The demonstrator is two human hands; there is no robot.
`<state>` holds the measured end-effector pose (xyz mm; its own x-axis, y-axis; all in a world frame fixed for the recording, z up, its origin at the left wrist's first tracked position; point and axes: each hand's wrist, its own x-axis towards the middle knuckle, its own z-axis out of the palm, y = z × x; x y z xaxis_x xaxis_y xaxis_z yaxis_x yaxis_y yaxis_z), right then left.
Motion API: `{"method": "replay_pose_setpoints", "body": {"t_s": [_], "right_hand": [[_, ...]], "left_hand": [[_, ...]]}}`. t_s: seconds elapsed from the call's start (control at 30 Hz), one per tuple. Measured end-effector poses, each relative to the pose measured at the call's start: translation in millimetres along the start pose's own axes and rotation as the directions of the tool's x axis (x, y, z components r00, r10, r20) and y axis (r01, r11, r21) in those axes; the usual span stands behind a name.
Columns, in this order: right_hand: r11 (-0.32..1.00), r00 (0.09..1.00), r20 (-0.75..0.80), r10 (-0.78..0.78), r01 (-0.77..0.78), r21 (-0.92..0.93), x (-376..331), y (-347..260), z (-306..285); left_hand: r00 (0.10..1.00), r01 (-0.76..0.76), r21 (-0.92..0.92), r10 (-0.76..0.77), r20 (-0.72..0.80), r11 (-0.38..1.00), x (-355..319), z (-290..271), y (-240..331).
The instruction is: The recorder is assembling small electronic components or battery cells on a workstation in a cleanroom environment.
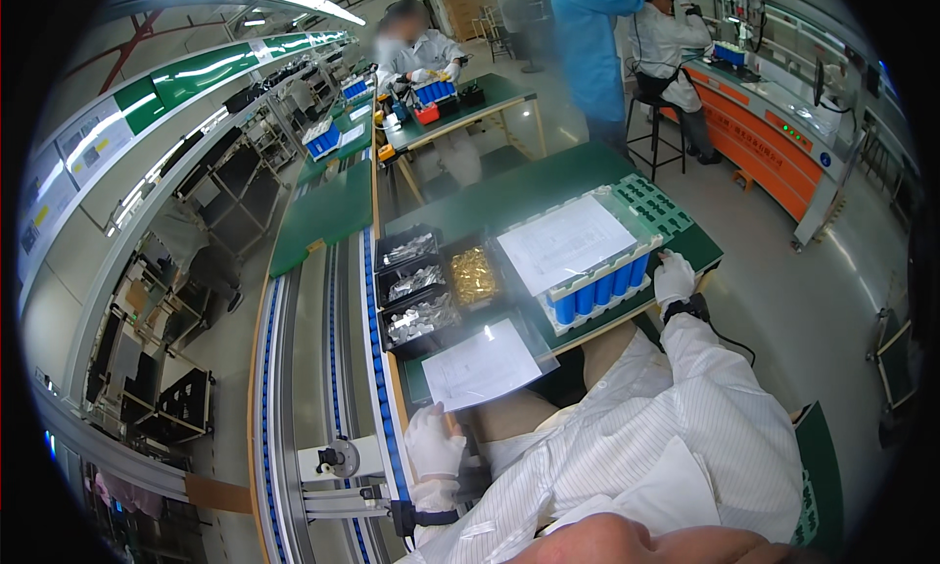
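Note:
My left hand [434,445], in a white glove, rests by the near left corner of the green table, beside a printed sheet [482,365] in a clear sleeve. Its fingers are loosely apart, with nothing visible in them. At the table's right edge lies my gloved right hand [673,277], fingers slightly bent and apart, close to a block of blue cylindrical cells [599,292] in white holders. On that block lies another paper sheet [566,243], beside a pale green slotted plate [651,208]. Both my wrists wear dark bands.
Black bins of silvery metal parts [419,319] and a tray of gold-coloured pieces [474,275] stand at the table's left. A roller conveyor [377,368] runs alongside. Ahead, a co-worker [431,55] handles another blue block. People work by an orange machine bench [759,138] at right.

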<state>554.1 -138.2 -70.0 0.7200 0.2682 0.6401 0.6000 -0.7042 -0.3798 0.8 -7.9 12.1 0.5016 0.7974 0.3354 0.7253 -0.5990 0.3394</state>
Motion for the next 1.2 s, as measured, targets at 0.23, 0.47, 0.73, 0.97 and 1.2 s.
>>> {"method": "replay_pose_setpoints", "body": {"t_s": [0.23,0.47,0.73,0.97,1.2], "right_hand": [[1.0,1.0,-0.011,-0.011,0.011,0.021,-1.7,3.4,3.8],[1.0,1.0,0.01,0.011,-0.012,0.017,-0.8,4.1,5.5],[1.0,1.0,0.007,0.002,-0.002,0.001,-1.1,2.8,2.8],[1.0,1.0,-0.004,-0.004,0.004,-0.001,-0.8,0.0,-0.5],[1.0,1.0,0.018,0.009,-0.009,-0.001,-0.3,-0.3,1.7]], "left_hand": [[1.0,-0.004,0.006,0.004,0.006,1.0,-1.0,2.1,-2.9],[1.0,0.018,0.015,-0.019,0.021,1.0,-1.7,1.2,-1.3],[1.0,0.011,0.005,-0.011,0.017,1.0,-1.5,1.9,-2.5],[1.0,-0.017,-0.002,0.017,-0.02,1.0,-0.1,1.4,-0.3],[1.0,-0.013,-0.017,0.013,-0.024,1.0,-0.6,2.2,-1.8]]}}
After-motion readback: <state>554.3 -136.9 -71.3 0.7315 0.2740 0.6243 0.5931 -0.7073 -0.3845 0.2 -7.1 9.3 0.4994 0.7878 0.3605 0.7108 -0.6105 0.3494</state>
